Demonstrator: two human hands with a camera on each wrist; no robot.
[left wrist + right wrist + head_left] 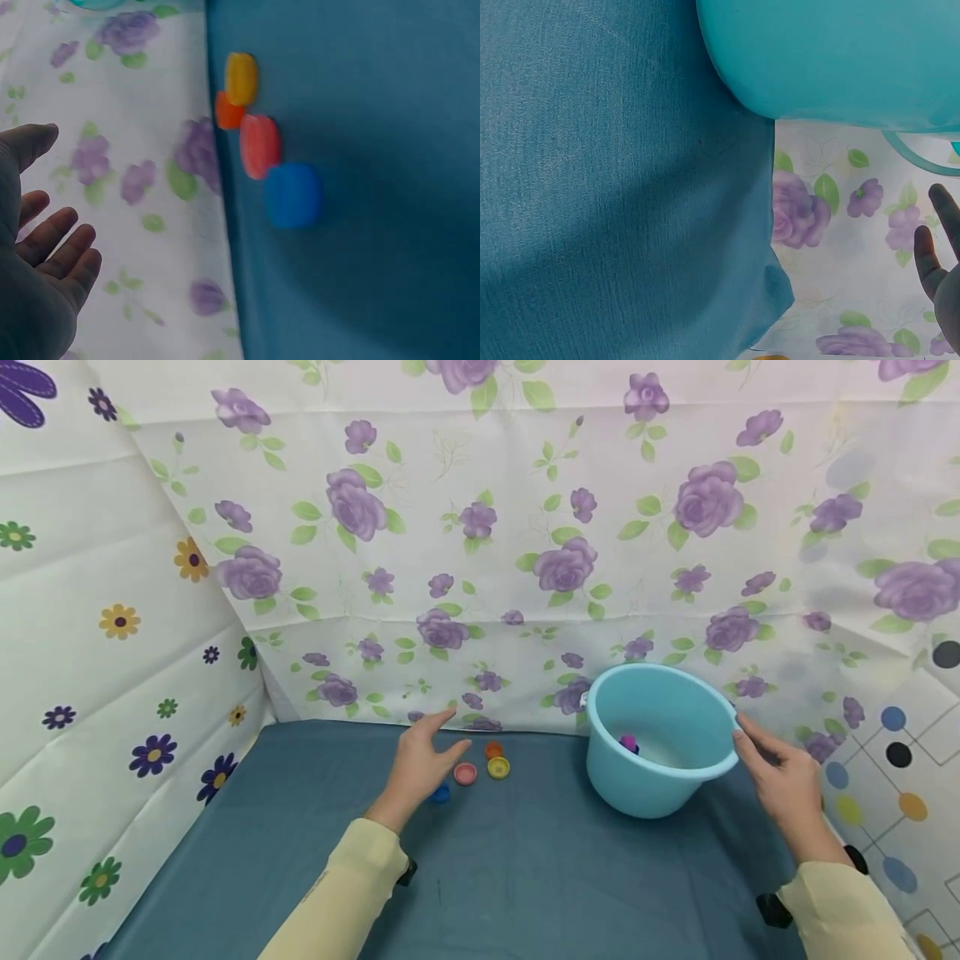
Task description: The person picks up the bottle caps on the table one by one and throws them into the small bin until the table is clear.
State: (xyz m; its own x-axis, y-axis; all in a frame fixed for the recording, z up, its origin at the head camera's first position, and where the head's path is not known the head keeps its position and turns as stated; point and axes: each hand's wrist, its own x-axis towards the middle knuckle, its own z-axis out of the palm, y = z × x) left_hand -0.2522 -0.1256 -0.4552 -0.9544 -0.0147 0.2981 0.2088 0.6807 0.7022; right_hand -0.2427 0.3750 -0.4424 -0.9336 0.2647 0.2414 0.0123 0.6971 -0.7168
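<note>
In the head view, my left hand [424, 762] hovers over the cloth with its fingers and thumb spread apart, holding nothing. Close to it lie small round cap-like pieces: a blue one [440, 793] partly behind the hand, a pink one [465, 773], a yellow one [498, 767] and an orange one [493, 749]. At the right, my right hand [787, 781] holds the rim of a light blue plastic bucket [637, 789] between thumb and fingers. Inside the bucket sits a small magenta and dark purple piece [628, 743].
A dark blue cloth [480, 877] covers the table. White flowered sheets [465, 568] stand behind and at the left, close to the table's back edge. A dotted sheet [900, 777] hangs at the right. The bucket's handle [911, 157] hangs at its side.
</note>
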